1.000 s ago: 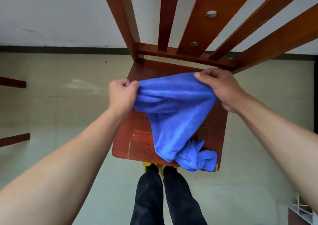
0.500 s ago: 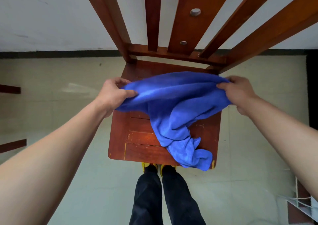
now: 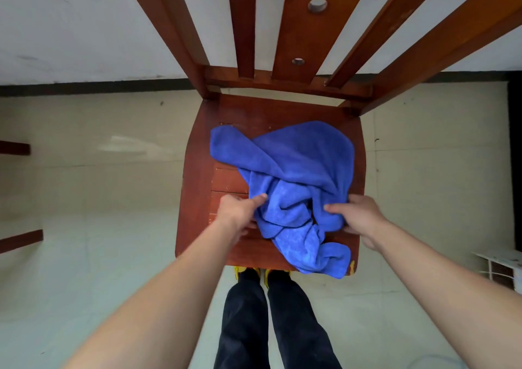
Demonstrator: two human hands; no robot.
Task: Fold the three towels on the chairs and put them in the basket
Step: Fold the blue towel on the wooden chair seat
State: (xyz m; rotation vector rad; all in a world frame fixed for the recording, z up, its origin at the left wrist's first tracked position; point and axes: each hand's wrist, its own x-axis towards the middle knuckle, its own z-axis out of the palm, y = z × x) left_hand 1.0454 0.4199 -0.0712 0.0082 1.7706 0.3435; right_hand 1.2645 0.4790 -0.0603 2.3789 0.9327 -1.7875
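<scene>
A crumpled blue towel (image 3: 293,171) lies on the seat of a red-brown wooden chair (image 3: 197,176), with one end hanging over the seat's front right corner. My left hand (image 3: 240,213) is at the towel's near left side, thumb on the cloth and fingers curled beneath it. My right hand (image 3: 358,216) grips the bunched near right part, thumb on top and fingers under the fold. No other towels are in view.
The chair's slatted back (image 3: 296,29) rises toward me against a white wall. Dark wooden bars (image 3: 19,240) of other furniture jut in at the left edge. A white basket-like frame (image 3: 502,267) shows at the right edge. My legs (image 3: 271,320) stand at the seat's front.
Both hands let the towel's raised upper edge drop onto the seat. They moved down toward me and took hold of the bunched near part.
</scene>
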